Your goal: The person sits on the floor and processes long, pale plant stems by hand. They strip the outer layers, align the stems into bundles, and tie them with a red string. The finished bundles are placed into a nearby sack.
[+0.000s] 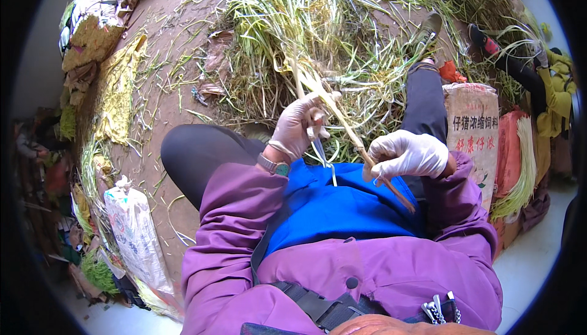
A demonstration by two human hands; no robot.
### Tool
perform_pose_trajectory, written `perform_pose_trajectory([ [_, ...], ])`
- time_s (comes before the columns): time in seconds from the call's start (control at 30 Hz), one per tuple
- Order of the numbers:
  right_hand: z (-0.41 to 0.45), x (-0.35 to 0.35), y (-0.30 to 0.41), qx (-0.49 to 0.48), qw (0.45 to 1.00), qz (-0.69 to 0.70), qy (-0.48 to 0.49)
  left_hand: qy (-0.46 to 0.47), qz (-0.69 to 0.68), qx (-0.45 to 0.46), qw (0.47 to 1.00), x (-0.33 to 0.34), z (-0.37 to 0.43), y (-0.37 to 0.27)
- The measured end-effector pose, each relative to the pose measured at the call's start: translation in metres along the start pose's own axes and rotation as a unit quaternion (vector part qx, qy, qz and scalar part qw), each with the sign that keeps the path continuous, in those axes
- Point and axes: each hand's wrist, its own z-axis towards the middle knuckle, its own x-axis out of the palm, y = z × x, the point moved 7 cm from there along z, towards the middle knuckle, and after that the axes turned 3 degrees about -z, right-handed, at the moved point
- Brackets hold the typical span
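Note:
My left hand (300, 126), in a thin white glove, is closed around a pale plant stalk (341, 117) near its leafy upper part. The stalk slants down to the right across my lap. My right hand (406, 156), also gloved, grips its brownish lower end, which sticks out below the fingers over my blue apron (344, 206). Narrow whitish strips hang beneath my left hand. Beyond both hands lies a big heap of long green and yellowed leafy stalks (284, 28), tangled on the ground between my legs.
Printed woven sacks stand at right (472, 105) and lower left (137, 238). A bundle of pale stalks (523, 170) leans by a red sack (504, 147). Another person (557, 83) sits at far right. A yellow woven sheet (120, 92) and scattered leaves lie on the brown ground at left.

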Motion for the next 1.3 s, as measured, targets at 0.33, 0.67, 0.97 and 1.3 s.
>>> perform_pose_trajectory([
  [0.33, 0.034, -0.019, 0.019, -0.093, 0.993, 0.006, -0.079, -0.085, 0.023, 0.112, 0.990, 0.011, -0.014, -0.032],
  [0.67, 0.129, -0.045, 0.027, -0.212, 0.924, 0.217, -0.233, -0.162, 0.148, 0.187, 0.957, -0.002, -0.021, -0.047],
  [0.97, 0.142, -0.041, 0.048, -0.241, 0.944, 0.109, -0.198, -0.200, 0.149, 0.166, 0.954, -0.021, -0.014, -0.040],
  [1.3, 0.140, -0.072, 0.040, -0.200, 0.921, 0.164, -0.291, -0.198, 0.094, 0.233, 0.948, -0.024, -0.019, -0.061],
])
